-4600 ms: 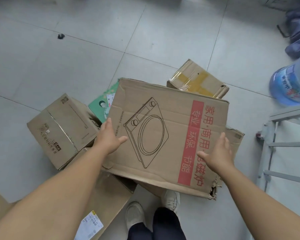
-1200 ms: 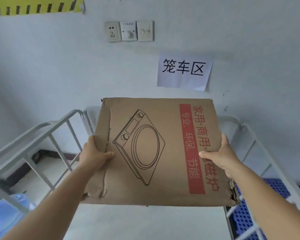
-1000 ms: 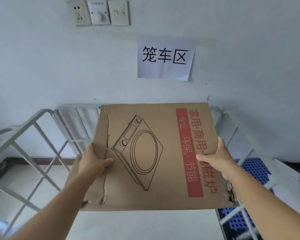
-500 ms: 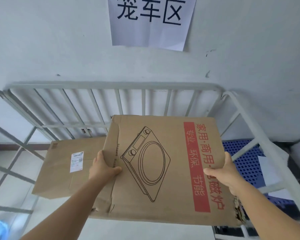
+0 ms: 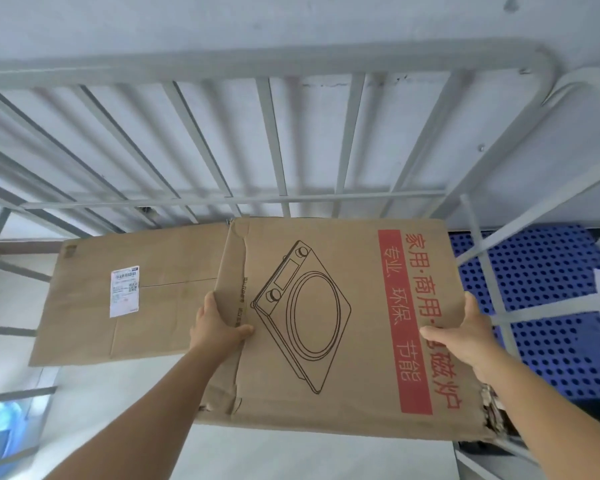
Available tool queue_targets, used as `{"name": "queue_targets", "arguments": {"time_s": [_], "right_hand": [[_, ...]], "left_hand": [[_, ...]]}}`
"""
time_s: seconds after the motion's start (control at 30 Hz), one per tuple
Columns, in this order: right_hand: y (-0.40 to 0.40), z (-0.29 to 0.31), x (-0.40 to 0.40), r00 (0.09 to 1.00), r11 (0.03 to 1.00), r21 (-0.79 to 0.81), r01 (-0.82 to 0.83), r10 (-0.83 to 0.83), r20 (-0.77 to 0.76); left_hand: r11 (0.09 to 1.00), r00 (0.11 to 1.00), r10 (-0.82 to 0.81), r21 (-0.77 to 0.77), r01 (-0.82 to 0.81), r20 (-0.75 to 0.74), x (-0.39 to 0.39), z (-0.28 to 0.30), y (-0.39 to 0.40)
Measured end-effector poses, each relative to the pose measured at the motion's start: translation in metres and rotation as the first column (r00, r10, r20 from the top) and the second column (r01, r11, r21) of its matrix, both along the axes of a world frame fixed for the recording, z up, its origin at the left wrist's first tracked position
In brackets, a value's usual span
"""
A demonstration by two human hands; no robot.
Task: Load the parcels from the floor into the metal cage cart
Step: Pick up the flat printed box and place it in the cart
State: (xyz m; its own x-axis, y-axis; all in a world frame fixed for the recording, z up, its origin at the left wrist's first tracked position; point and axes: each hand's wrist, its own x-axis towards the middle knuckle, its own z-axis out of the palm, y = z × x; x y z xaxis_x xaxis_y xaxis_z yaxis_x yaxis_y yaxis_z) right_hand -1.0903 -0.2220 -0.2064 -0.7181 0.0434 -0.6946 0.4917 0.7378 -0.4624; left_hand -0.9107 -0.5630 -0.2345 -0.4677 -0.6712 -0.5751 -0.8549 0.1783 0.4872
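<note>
Cardboard box [image 5: 326, 317] gripped at both edges, left hand [image 5: 215, 327] and right hand [image 5: 465, 334] curled round it; best lowered level beside labelled box [image 5: 125, 296] inside cage cart [image 5: 257, 64].

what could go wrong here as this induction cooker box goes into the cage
1. The induction cooker box is torn along its left seam, right where the left hand grips it; the flap may rip further and the hold slip.
2. Its near right corner is crushed and frayed below the right hand, so that side may buckle.
3. It overlaps the labelled box already in the cage cart; it may land tilted or catch a bar.
</note>
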Motion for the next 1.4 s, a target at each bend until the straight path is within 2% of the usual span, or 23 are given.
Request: {"name": "queue_targets", "arguments": {"time_s": [0.33, 0.5, 0.7, 0.9, 1.13, 1.4], "right_hand": [[-0.010, -0.127, -0.038, 0.998, 0.999, 0.044, 0.003, -0.006, 0.061], [-0.022, -0.177, -0.059, 0.998, 0.999, 0.002, -0.045, 0.045, 0.046], [-0.026, -0.229, -0.072, 0.999, 0.999, -0.018, -0.042, 0.042, 0.006], [-0.031, -0.254, -0.080, 0.998, 0.998, -0.028, -0.064, 0.064, -0.005], [-0.035, -0.275, -0.090, 0.991, 0.991, 0.040, -0.132, 0.132, -0.013], [-0.037, -0.296, -0.087, 0.974, 0.969, 0.120, -0.217, 0.223, -0.032]], "left_hand": [[0.999, 0.998, -0.002, 0.047, -0.001, 0.059, -0.037, -0.115, -0.016], [0.998, 0.993, -0.030, -0.050, 0.036, 0.118, -0.051, -0.158, -0.024], [0.996, 0.989, -0.051, -0.070, 0.061, 0.140, -0.053, -0.204, -0.027], [0.992, 0.987, -0.077, -0.087, 0.090, 0.141, -0.055, -0.229, -0.028], [0.986, 0.977, -0.111, -0.103, 0.131, 0.182, -0.060, -0.248, -0.025], [0.977, 0.977, -0.142, -0.133, 0.164, 0.157, -0.061, -0.270, -0.027]]}}
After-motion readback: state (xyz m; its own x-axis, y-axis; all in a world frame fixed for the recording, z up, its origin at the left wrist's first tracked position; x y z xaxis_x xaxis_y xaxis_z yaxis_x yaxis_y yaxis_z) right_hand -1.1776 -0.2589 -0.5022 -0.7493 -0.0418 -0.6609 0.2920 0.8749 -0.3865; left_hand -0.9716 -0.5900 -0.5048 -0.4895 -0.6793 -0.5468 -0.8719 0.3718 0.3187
